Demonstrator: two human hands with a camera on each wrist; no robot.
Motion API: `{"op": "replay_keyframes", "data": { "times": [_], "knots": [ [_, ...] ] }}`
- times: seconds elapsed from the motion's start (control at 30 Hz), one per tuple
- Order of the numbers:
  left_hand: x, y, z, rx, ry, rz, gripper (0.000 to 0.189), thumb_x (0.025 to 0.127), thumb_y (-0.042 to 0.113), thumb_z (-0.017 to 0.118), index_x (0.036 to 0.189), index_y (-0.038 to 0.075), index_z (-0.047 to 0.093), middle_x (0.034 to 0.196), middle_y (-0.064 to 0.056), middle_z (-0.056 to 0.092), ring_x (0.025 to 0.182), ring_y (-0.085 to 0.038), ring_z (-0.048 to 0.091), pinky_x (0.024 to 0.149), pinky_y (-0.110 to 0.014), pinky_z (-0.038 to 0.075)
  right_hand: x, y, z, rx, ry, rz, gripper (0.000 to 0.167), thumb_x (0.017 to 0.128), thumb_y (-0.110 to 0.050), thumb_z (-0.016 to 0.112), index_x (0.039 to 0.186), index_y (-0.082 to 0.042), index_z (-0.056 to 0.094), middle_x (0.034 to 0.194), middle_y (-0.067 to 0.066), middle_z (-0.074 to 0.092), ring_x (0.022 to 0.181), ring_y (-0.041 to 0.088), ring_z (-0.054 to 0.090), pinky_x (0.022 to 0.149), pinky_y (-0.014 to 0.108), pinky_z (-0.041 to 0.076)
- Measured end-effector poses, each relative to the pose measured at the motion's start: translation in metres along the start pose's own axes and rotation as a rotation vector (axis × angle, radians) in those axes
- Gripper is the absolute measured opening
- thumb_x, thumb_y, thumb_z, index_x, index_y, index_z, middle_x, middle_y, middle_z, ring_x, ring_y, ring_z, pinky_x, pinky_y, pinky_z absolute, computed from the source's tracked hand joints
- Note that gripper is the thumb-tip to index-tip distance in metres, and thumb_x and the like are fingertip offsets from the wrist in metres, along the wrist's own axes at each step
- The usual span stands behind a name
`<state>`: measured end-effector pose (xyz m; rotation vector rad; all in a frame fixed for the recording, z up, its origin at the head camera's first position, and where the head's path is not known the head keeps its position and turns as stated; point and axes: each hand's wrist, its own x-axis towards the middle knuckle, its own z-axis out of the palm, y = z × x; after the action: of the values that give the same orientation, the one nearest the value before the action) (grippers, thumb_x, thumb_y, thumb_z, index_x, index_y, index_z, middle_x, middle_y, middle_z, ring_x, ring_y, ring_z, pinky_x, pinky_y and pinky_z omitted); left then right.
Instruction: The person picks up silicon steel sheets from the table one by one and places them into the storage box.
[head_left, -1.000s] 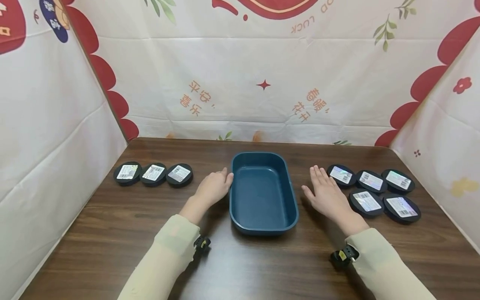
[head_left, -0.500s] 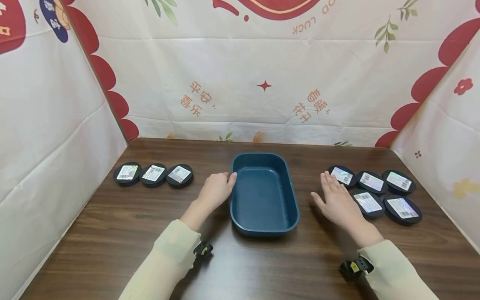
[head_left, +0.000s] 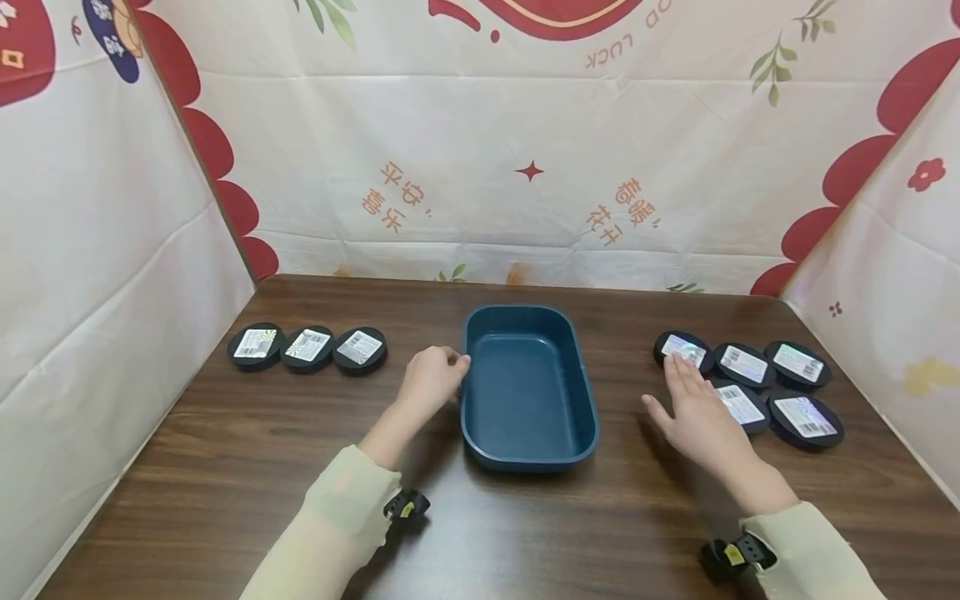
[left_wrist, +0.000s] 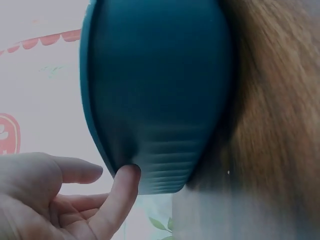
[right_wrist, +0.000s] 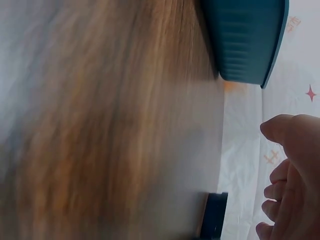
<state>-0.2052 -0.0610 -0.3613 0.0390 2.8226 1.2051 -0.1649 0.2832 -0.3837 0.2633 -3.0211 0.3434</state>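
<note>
A deep blue-green plastic box (head_left: 528,400) with rounded corners stands on the table, nothing inside. My left hand (head_left: 433,379) is at its left rim; in the left wrist view the thumb is over the rim and a fingertip lies against the outer wall. My right hand (head_left: 697,421) hovers with fingers extended over the right-hand group of flat black round discs, each with a white barcode label. Its fingertips overlap the label of the nearest back disc (head_left: 663,346), and the hand partly covers the front-left disc (head_left: 742,404). In the right wrist view its thumb stands apart from the curved fingers.
Three more labelled discs (head_left: 306,348) sit in a row at the back left. Other discs of the right group (head_left: 806,419) lie close together near the table's right side. A printed white cloth (head_left: 480,150) hangs behind and beside the brown wooden table (head_left: 225,467).
My right hand has moved right and slightly toward me, over the right group's discs. The left hand has stayed at the box rim, its fingers shifting slightly. Box and discs hold their places.
</note>
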Motion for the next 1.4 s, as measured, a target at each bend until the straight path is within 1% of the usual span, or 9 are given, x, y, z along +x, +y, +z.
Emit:
{"op": "replay_keyframes", "data": {
  "times": [0.13,0.27,0.4,0.5,0.77,0.9,1.0,1.2,1.4],
  "knots": [
    [-0.001,0.000,-0.001,-0.078,-0.018,-0.038,0.027,0.094,0.022,0.055,0.102,-0.001,0.066,0.064,-0.005,0.062,0.059,-0.022,0.067,0.055,-0.024,0.051,-0.005,0.007,-0.001,-0.003,0.003,0.013,0.074,0.096,-0.035,0.048,0.140,0.016,0.017,0.143,0.038,0.018,0.133,0.049,0.016,0.104,0.062,0.018],
    [-0.002,0.000,-0.001,-0.143,-0.032,-0.064,0.025,0.092,0.019,0.057,0.099,-0.003,0.067,0.067,-0.008,0.063,0.061,-0.024,0.067,0.056,-0.027,0.054,-0.008,0.015,-0.003,-0.003,0.003,0.023,0.075,0.096,-0.036,0.047,0.139,0.017,0.017,0.142,0.038,0.018,0.133,0.050,0.015,0.104,0.063,0.016],
    [-0.001,-0.002,-0.001,-0.235,-0.063,-0.083,0.022,0.091,0.013,0.058,0.100,-0.005,0.065,0.069,-0.010,0.063,0.055,-0.019,0.064,0.059,-0.034,0.056,-0.011,0.023,-0.004,-0.001,0.006,0.034,0.076,0.096,-0.037,0.047,0.139,0.017,0.016,0.142,0.038,0.017,0.133,0.050,0.014,0.106,0.062,0.014],
    [0.000,-0.004,0.000,-0.299,-0.082,-0.102,0.021,0.090,0.010,0.058,0.102,-0.007,0.063,0.070,-0.011,0.061,0.050,-0.014,0.060,0.059,-0.036,0.056,-0.015,0.032,-0.005,0.009,0.006,0.050,0.077,0.096,-0.039,0.046,0.139,0.017,0.015,0.143,0.038,0.014,0.134,0.050,0.011,0.108,0.060,0.011],
    [0.001,-0.007,0.000,-0.370,-0.093,-0.119,0.020,0.090,0.008,0.059,0.102,-0.007,0.061,0.070,-0.010,0.058,0.046,-0.011,0.056,0.058,-0.036,0.056,-0.033,0.067,-0.008,0.023,0.070,0.061,0.075,0.097,-0.035,0.045,0.137,0.021,0.015,0.139,0.043,0.014,0.133,0.052,0.006,0.109,0.057,0.004],
    [0.000,-0.008,-0.001,-0.414,-0.105,-0.121,0.021,0.090,0.007,0.058,0.102,-0.008,0.060,0.070,-0.009,0.057,0.047,-0.011,0.056,0.057,-0.035,0.056,-0.041,0.083,-0.013,0.018,0.069,0.085,0.076,0.098,-0.036,0.044,0.135,0.023,0.013,0.137,0.045,0.011,0.132,0.054,0.003,0.109,0.057,0.001],
    [0.001,-0.010,-0.002,-0.449,-0.113,-0.122,0.020,0.090,0.007,0.058,0.102,-0.010,0.059,0.070,-0.009,0.056,0.047,-0.012,0.056,0.055,-0.033,0.056,-0.046,0.091,-0.015,0.023,0.068,0.100,0.077,0.098,-0.036,0.042,0.135,0.024,0.011,0.137,0.046,0.008,0.132,0.054,0.001,0.108,0.058,-0.001],
    [0.001,-0.013,-0.001,-0.496,-0.121,-0.126,0.018,0.090,0.006,0.058,0.098,-0.010,0.061,0.072,-0.010,0.056,0.049,-0.012,0.055,0.054,-0.031,0.055,-0.057,0.107,-0.017,0.034,0.110,0.108,0.074,0.098,-0.031,0.042,0.134,0.025,0.009,0.136,0.047,0.008,0.131,0.054,-0.002,0.107,0.061,-0.002],
    [0.003,-0.015,0.000,-0.520,-0.122,-0.131,0.017,0.090,0.006,0.058,0.096,-0.010,0.061,0.072,-0.009,0.056,0.050,-0.012,0.056,0.053,-0.030,0.055,-0.061,0.117,-0.019,0.040,0.106,0.136,0.073,0.099,-0.029,0.040,0.134,0.025,0.006,0.136,0.047,0.003,0.131,0.054,-0.005,0.106,0.062,-0.004]
  ]
}}
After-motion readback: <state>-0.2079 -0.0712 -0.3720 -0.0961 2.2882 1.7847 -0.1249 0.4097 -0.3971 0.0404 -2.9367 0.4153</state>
